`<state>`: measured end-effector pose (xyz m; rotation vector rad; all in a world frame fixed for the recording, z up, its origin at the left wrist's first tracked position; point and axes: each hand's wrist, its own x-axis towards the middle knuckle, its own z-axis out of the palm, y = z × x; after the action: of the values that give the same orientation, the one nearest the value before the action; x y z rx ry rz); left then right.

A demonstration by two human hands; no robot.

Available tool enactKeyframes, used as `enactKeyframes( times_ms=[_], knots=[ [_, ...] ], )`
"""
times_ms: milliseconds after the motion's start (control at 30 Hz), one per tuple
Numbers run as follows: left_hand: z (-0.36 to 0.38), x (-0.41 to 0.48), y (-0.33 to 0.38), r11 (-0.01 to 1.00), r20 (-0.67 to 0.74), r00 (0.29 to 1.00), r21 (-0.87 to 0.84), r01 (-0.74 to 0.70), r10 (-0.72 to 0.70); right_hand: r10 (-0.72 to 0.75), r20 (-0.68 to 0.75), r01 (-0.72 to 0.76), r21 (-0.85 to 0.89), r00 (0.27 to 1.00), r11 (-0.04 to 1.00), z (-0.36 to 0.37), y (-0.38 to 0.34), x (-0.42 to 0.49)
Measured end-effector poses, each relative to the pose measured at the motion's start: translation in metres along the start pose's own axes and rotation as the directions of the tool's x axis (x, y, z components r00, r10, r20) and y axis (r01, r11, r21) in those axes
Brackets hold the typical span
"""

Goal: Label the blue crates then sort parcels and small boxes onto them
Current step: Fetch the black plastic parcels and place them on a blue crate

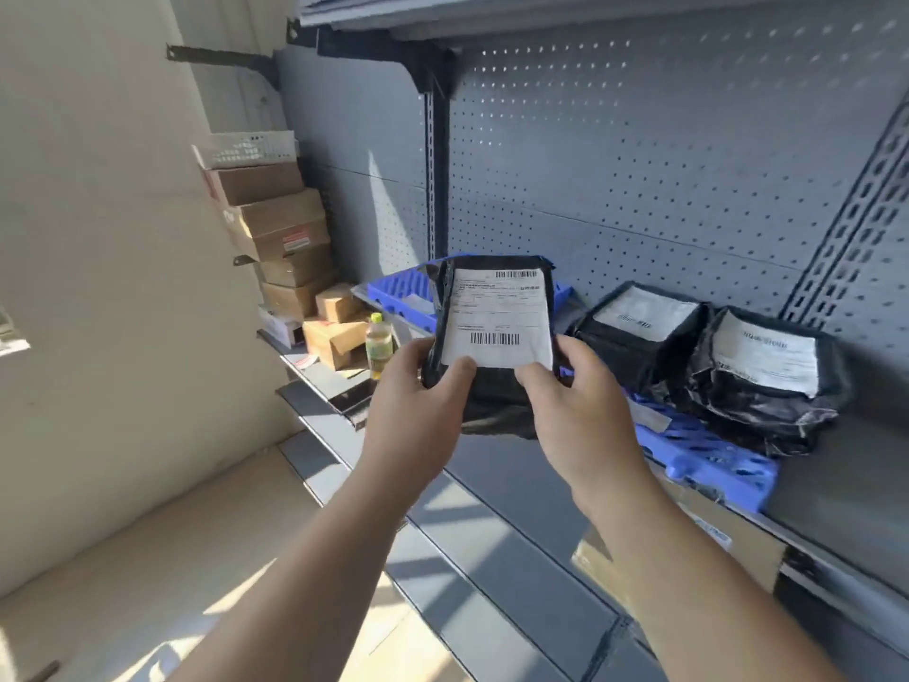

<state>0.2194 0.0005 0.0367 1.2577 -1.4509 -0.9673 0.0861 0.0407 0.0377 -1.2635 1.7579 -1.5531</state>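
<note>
Left hand (418,386) and right hand (580,411) grip a black parcel (497,312) by its lower corners, thumbs pressed on the white shipping label, which faces the person as if being read. The parcel is held in the air in front of a grey metal shelf (846,479), above the gap between two blue crates.

Sorting appears to be under way. Two black parcels (639,332) already lie side by side on the near blue crate (713,460), labels up. The far blue crate (398,287), partly hidden behind the held parcel, shows nothing on the part that can be seen. A pale strip lies on each crate (possibly the labels the task calls for, though neither can be read from here), so the labelling step looks done but cannot be confirmed.

Much seems left. Small cardboard boxes (334,337) sit loose at the shelf's far left end beside a yellow-capped bottle (378,342), with a taller stack of cartons (280,224) behind them against the wall, none on a crate. The parcel in hand has yet to be assigned to either crate.
</note>
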Motion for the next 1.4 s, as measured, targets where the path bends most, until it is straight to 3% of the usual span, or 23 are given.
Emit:
enactKeyframes(
  times_ms=[200,467,900,1167,1300,1400],
  knots=[
    [0.06,0.055,0.025,0.997,0.154,0.986,-0.026,-0.068,0.072,-0.053,-0.173,0.042,-0.067,0.983,0.997,-0.036,0.005,0.058],
    [0.124,0.109,0.036,0.992,0.312,0.943,-0.078,-0.096,0.116,0.037,-0.327,-0.11,-0.209,0.944,0.972,-0.054,0.017,0.107],
    [0.176,0.185,0.025,0.984,0.618,0.766,-0.12,-0.128,0.175,0.199,-0.556,-0.388,-0.244,0.807,0.889,-0.042,0.027,0.155],
    [0.18,0.211,0.012,0.977,0.685,0.697,-0.138,-0.16,0.211,0.157,-0.622,-0.437,-0.327,0.767,0.838,-0.025,0.024,0.162],
    [0.182,0.217,0.015,0.929,0.629,0.695,-0.129,-0.347,0.347,0.078,-0.659,-0.431,-0.394,0.748,0.812,-0.027,0.022,0.157],
    [0.178,0.212,0.026,0.845,0.576,0.65,-0.146,-0.515,0.496,-0.01,-0.686,-0.397,-0.433,0.728,0.809,-0.031,0.018,0.149]
  ],
)
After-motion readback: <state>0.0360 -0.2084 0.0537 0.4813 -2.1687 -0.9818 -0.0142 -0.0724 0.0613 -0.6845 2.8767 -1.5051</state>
